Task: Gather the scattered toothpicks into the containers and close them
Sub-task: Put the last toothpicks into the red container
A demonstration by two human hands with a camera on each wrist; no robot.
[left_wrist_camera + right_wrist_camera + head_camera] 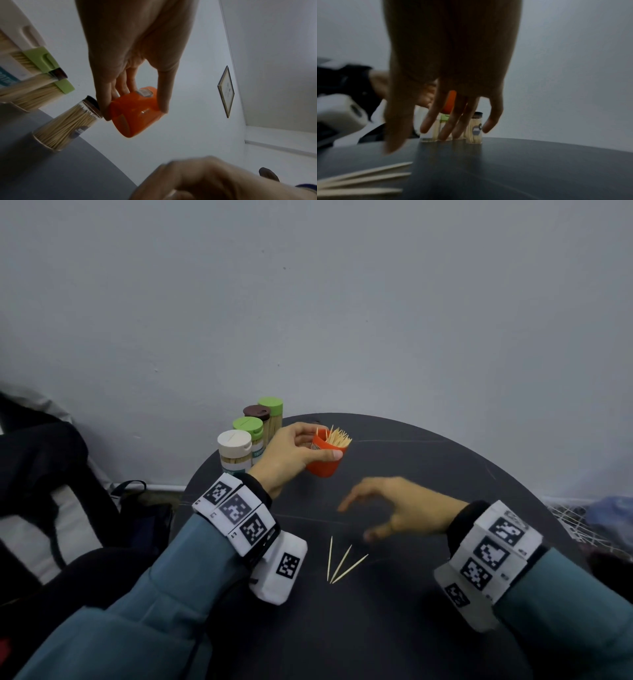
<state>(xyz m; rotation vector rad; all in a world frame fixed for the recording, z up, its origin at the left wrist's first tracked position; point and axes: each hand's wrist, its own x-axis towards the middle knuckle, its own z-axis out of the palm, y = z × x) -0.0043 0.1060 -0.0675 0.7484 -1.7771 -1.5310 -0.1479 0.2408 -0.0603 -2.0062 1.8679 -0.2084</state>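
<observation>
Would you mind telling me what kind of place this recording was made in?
Probably a plain indoor room, perhaps a home or office corner: a round dark table set against a bare grey wall, a framed picture hanging there, and dark bags beside it.

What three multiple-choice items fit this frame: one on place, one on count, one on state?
1. Where do the loose toothpicks lie?
A. inside the white-lidded jar
B. on the table near the right hand
C. on the floor

2. How many loose toothpicks are on the table?
A. one
B. three
C. seven

3. What state is the orange container in?
A. open, toothpicks sticking out
B. closed with a lid
C. lying empty on its side

Key: 1 B, they lie just below the right hand; 2 B, three sticks fan out there; 3 A, the left hand grips it with tips poking from the top.
</observation>
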